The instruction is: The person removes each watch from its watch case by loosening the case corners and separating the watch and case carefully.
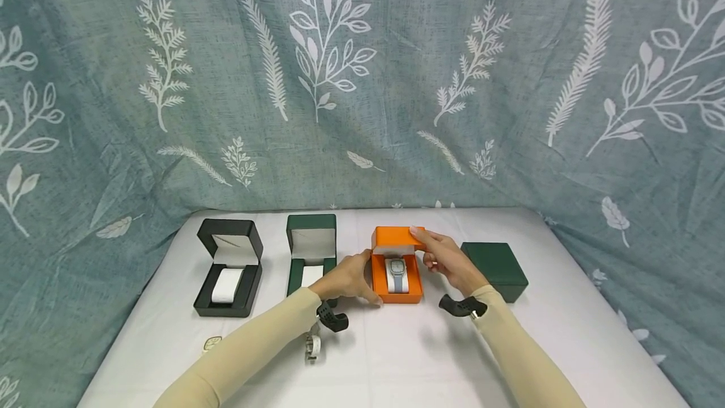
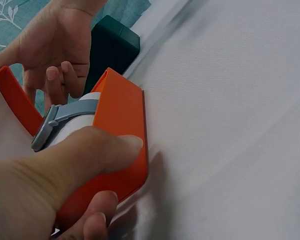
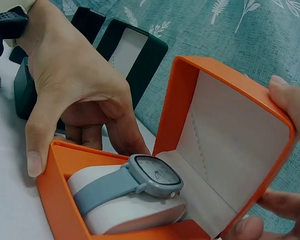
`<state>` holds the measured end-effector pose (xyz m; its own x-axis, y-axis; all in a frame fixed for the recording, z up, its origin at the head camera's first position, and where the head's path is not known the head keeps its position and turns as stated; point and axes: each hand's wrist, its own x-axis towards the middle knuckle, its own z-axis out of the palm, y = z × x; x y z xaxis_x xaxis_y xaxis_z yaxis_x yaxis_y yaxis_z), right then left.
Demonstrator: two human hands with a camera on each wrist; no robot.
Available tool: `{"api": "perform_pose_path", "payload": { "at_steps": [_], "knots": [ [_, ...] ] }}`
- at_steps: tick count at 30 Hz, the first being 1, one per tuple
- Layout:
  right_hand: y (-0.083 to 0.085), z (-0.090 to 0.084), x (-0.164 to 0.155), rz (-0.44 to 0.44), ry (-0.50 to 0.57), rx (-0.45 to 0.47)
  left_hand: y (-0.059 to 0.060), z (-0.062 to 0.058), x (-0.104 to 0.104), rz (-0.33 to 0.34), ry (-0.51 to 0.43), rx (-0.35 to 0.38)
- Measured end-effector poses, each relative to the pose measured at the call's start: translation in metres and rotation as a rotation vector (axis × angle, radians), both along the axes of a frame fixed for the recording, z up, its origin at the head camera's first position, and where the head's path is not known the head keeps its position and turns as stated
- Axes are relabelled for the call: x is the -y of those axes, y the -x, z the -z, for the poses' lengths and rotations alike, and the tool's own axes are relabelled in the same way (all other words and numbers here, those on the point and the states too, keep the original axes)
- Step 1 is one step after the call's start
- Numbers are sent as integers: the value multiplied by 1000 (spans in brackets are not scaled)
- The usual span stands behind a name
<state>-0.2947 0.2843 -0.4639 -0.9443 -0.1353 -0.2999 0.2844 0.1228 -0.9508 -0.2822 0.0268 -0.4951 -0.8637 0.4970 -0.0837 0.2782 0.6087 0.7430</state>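
An open orange box [image 1: 409,294] stands mid-table with a grey-blue watch [image 1: 398,272] wrapped on its white cushion. My left hand [image 1: 368,277] grips the box's left wall, thumb on the front wall [image 2: 122,130] and fingers behind. My right hand [image 1: 423,247] holds the raised lid [image 1: 396,238] at its right edge, one fingertip over the top rim and the other fingers below. The right wrist view shows the watch [image 3: 145,177] close up, the lid's white lining [image 3: 225,145] and the left hand [image 3: 75,85].
Left of the orange box an open dark green box [image 1: 310,250] and an open black box [image 1: 229,266] each hold a bare white cushion. A closed green box [image 1: 495,269] sits to the right. A loose watch [image 1: 313,345] and a small pale piece [image 1: 211,343] lie near the front.
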Motion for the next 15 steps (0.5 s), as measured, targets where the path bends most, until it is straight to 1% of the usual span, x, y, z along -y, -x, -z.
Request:
{"api": "perform_pose_path", "payload": {
  "at_steps": [3, 7, 15],
  "knots": [
    [1, -2, 2, 26, -30, 15, 0, 0, 0, 11, -22, -4],
    [2, -3, 4, 45, -69, 36, -1, 1, 0, 20, -51, 7],
    [8, -9, 7, 13, -147, 23, -2, 0, 1, 13, -84, 25]
  ]
}}
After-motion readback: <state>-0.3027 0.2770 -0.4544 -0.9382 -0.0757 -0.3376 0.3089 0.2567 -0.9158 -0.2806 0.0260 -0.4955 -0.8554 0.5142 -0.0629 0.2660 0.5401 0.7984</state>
